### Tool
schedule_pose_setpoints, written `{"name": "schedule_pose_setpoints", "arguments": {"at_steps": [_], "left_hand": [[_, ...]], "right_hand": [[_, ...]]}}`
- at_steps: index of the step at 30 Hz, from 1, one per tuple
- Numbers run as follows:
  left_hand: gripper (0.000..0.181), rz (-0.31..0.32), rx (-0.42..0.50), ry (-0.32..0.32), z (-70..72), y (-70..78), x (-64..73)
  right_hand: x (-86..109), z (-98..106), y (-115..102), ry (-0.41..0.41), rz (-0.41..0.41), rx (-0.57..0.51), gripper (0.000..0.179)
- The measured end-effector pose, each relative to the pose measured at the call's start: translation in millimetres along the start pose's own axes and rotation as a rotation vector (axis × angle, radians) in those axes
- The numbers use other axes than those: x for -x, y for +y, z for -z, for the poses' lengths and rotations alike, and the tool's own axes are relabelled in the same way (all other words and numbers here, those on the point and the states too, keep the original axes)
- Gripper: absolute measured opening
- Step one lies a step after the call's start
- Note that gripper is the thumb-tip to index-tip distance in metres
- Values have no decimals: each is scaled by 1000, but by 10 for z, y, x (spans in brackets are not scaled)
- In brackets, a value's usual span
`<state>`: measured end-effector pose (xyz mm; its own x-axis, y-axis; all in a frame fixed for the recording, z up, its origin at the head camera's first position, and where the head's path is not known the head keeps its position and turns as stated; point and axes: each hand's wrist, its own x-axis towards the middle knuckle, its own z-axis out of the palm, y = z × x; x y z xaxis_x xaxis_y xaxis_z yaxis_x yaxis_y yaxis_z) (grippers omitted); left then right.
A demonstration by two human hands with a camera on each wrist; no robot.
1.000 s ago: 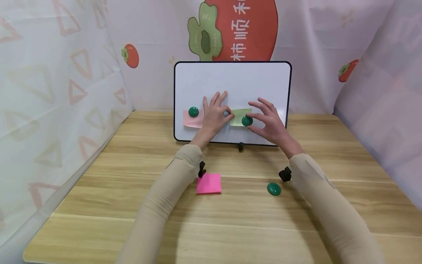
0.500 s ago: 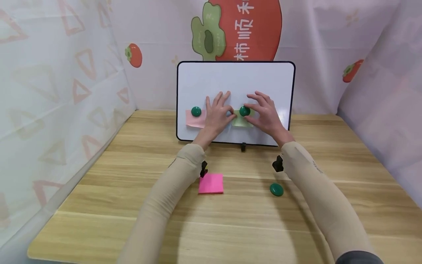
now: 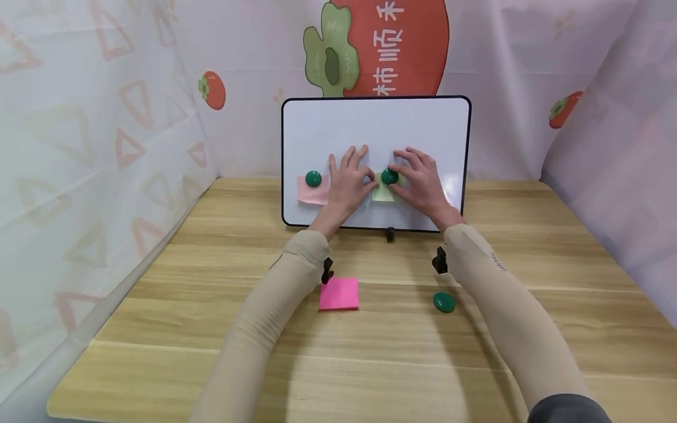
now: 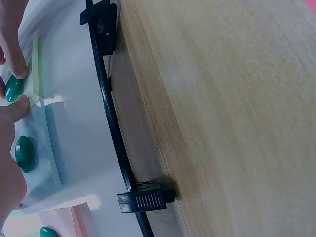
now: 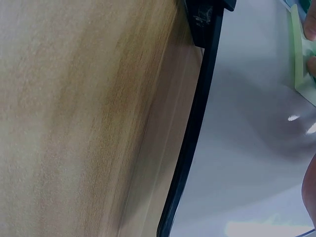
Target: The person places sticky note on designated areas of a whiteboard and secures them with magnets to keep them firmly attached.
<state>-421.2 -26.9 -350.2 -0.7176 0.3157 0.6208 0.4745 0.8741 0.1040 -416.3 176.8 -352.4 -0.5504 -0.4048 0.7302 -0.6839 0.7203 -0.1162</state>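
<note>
On the upright whiteboard (image 3: 418, 120), my left hand (image 3: 346, 187) pinches the left edge of a light green sticky note (image 3: 382, 194) with thumb and index finger, the other fingers spread. A round green magnet (image 3: 389, 176) overlaps that note's upper part; my right hand (image 3: 422, 183) holds it between thumb and index finger. Under my left hand, the left wrist view shows a blue sticky note (image 4: 42, 168) with another green magnet (image 4: 24, 154) on it. Farther left hangs a pale pink sticky note (image 3: 312, 195) with its own magnet (image 3: 313, 178).
A bright pink sticky-note pad (image 3: 339, 294) lies on the wooden table (image 3: 370, 358) below my left wrist. One loose green magnet (image 3: 444, 302) lies near my right forearm. Black feet (image 4: 145, 200) support the board's lower edge. Printed cloth hangs behind and at both sides.
My right hand has carried the magnet up and slightly left, from the green note's lower right to its upper part. My left hand has stayed at the note's left edge.
</note>
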Motion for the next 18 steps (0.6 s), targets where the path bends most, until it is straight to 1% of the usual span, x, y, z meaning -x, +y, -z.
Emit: {"name": "schedule_pose_setpoints", "arguments": {"at_steps": [5,12,15,18], "left_hand": [[22,3,3,15,-5,-7,10],[25,-10,-6,38,-14,-7,16],[27,-12,-10,37,-12,-4,19],[31,-16,-18,23,0,-14,24]], "right_hand": [[0,-14,-32,-5,-8,13,41],[20,-10,-61,-15,-18,23,43],[26,-17,-64,-4,-14,23,43],[34,-17,-74,0,-7,30,43]]}}
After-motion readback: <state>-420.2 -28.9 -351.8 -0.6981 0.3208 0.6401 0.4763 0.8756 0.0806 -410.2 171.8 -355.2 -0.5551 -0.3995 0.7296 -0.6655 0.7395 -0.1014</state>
